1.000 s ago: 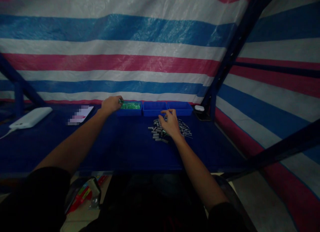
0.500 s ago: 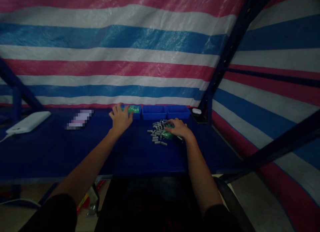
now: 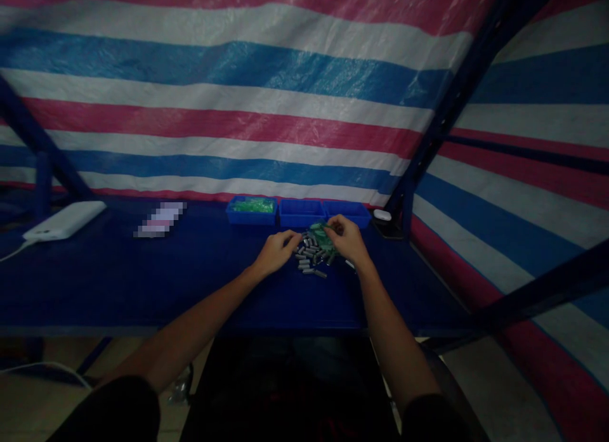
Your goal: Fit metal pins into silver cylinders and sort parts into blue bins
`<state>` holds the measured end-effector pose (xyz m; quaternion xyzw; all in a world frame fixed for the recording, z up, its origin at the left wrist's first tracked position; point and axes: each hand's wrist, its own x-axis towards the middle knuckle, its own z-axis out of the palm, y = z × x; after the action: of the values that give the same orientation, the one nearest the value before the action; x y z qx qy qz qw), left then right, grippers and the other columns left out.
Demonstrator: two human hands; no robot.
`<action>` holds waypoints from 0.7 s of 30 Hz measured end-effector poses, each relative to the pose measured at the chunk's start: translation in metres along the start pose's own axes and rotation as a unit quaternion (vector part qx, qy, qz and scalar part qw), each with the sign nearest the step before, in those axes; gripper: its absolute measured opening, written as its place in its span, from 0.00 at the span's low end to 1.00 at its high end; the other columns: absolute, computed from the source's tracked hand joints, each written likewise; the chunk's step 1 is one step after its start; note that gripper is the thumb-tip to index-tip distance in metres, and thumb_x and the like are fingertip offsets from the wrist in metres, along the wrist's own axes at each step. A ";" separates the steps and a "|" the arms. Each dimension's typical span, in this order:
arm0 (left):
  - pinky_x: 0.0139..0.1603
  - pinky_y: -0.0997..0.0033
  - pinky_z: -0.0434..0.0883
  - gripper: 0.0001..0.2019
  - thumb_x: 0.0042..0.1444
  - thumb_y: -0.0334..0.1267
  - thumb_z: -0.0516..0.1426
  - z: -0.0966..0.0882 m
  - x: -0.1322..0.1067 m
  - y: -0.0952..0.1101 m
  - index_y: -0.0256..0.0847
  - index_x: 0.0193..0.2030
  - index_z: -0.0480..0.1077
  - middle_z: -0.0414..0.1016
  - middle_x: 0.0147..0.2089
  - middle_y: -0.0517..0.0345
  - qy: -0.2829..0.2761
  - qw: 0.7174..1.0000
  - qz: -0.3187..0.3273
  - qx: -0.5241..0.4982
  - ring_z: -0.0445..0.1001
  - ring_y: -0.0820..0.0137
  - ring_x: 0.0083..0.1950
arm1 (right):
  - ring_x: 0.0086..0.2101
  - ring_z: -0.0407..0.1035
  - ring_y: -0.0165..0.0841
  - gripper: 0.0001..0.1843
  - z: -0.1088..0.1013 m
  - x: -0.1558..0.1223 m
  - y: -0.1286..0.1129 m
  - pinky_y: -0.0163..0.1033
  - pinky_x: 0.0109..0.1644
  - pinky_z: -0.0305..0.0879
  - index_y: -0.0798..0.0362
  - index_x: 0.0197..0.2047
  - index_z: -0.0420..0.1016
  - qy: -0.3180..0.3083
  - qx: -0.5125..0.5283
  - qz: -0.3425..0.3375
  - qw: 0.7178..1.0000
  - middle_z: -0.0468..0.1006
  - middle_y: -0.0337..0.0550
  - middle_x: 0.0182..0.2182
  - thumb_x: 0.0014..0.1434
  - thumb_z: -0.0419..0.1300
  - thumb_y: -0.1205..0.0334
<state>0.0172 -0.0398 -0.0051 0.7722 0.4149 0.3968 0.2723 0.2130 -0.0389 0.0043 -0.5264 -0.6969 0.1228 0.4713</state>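
Note:
A heap of several small grey cylinders (image 3: 311, 257) lies on the dark blue table (image 3: 200, 271), just in front of three blue trays. My right hand (image 3: 349, 239) is closed on a small green board (image 3: 320, 234), held tilted over the heap. My left hand (image 3: 276, 252) rests at the left edge of the heap with its fingers curled onto the cylinders; whether it grips one is too small to tell. The left blue tray (image 3: 252, 212) holds more green boards. The middle tray (image 3: 301, 212) and the right tray (image 3: 349, 210) show no contents from here.
A white power bank (image 3: 66, 220) with a cable lies at the far left, a blurred card (image 3: 159, 219) beside it. A small white case (image 3: 382, 215) sits by the dark rack post (image 3: 404, 195). A striped tarp walls in the back and right.
My left hand drew back from the left tray and came down to the heap of cylinders. My right hand lifted the green board off the heap.

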 end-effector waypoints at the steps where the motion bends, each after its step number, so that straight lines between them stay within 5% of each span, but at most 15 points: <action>1: 0.33 0.70 0.64 0.22 0.58 0.51 0.43 -0.001 0.000 0.001 0.38 0.35 0.71 0.72 0.26 0.56 -0.011 0.997 -0.047 -0.064 0.69 0.66 0.33 | 0.28 0.63 0.31 0.04 0.005 -0.001 -0.007 0.36 0.34 0.59 0.54 0.30 0.68 0.021 -0.002 -0.031 0.999 0.68 0.37 0.25 0.51 0.53 0.65; 4: 0.24 0.76 0.59 0.24 0.56 0.55 0.44 -0.005 0.003 -0.001 0.36 0.36 0.70 0.71 0.27 0.55 -0.007 0.968 -0.145 -0.203 0.69 0.69 0.31 | 0.35 0.63 0.34 0.05 0.023 -0.007 -0.027 0.39 0.41 0.59 0.52 0.27 0.69 0.006 -0.063 -0.135 0.989 0.68 0.42 0.28 0.51 0.53 0.69; 7: 0.22 0.78 0.57 0.18 0.49 0.51 0.53 -0.011 0.007 -0.010 0.36 0.35 0.69 0.71 0.30 0.57 0.011 0.962 -0.150 -0.226 0.68 0.72 0.29 | 0.39 0.61 0.36 0.06 0.038 -0.013 -0.037 0.42 0.44 0.58 0.52 0.30 0.73 -0.038 -0.113 -0.167 0.979 0.68 0.44 0.32 0.51 0.55 0.68; 10: 0.25 0.77 0.60 0.13 0.48 0.45 0.56 -0.015 0.008 -0.017 0.37 0.36 0.69 0.72 0.31 0.57 0.046 0.980 -0.088 -0.171 0.68 0.72 0.31 | 0.39 0.61 0.36 0.07 0.043 -0.013 -0.037 0.42 0.45 0.58 0.52 0.33 0.74 -0.039 -0.070 -0.107 0.991 0.70 0.44 0.33 0.53 0.57 0.59; 13: 0.32 0.73 0.65 0.09 0.50 0.39 0.55 -0.017 0.006 -0.017 0.40 0.37 0.71 0.71 0.37 0.55 0.066 0.995 0.037 -0.059 0.69 0.68 0.39 | 0.31 0.64 0.31 0.19 0.042 -0.010 -0.031 0.36 0.37 0.59 0.54 0.31 0.73 -0.061 0.075 -0.003 0.995 0.71 0.39 0.26 0.58 0.49 0.49; 17: 0.44 0.66 0.65 0.09 0.48 0.38 0.57 -0.015 0.005 -0.012 0.43 0.38 0.74 0.68 0.43 0.53 0.048 0.991 0.122 0.011 0.66 0.65 0.48 | 0.27 0.64 0.29 0.19 0.040 -0.008 -0.026 0.33 0.32 0.59 0.55 0.33 0.73 -0.035 0.138 0.021 0.990 0.70 0.37 0.24 0.59 0.47 0.51; 21: 0.38 0.68 0.65 0.17 0.53 0.49 0.51 -0.015 0.007 -0.014 0.39 0.36 0.74 0.71 0.39 0.52 0.033 0.994 -0.041 -0.093 0.68 0.67 0.41 | 0.34 0.65 0.32 0.15 0.039 -0.013 -0.026 0.36 0.40 0.60 0.52 0.45 0.73 -0.039 -0.033 -0.112 0.992 0.70 0.43 0.33 0.60 0.49 0.61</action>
<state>0.0015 -0.0250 -0.0050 0.7122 0.4167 0.4472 0.3452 0.1662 -0.0475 -0.0059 -0.4555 -0.7729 0.0664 0.4367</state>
